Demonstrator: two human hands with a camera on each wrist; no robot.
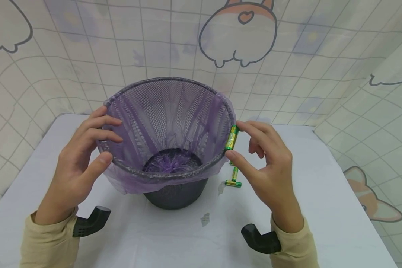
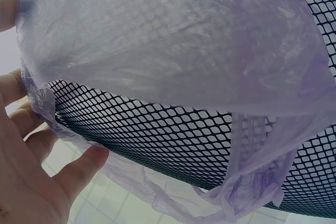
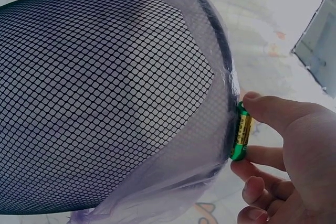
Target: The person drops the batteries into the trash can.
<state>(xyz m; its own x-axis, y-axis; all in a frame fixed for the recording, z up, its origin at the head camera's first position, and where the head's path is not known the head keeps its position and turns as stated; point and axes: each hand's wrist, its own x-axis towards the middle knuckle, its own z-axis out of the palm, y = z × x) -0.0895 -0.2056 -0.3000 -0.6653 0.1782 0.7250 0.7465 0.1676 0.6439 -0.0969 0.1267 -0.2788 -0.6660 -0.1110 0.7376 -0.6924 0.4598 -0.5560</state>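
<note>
A black mesh waste bin [image 1: 177,195] stands on the table, lined with a thin purple plastic bag [image 1: 128,182] folded over its rim. My left hand [image 1: 75,163] grips the rim at the left, its fingers reaching over the edge and the thumb on the near side. At the opposite side my right hand [image 1: 271,163] pinches a green and yellow battery [image 1: 232,137] by its ends, between thumb and index finger. The battery [image 3: 241,132] lies against the outside of the bagged rim in the right wrist view. Crumpled bag film covers the bin's bottom.
Several more green batteries [image 1: 233,183] lie on the white table [image 1: 147,238] right of the bin, one partly hidden by my right thumb. Small grey worn patches [image 1: 205,219] mark the tabletop. A tile-patterned curtain [image 1: 174,41] hangs behind and at both sides.
</note>
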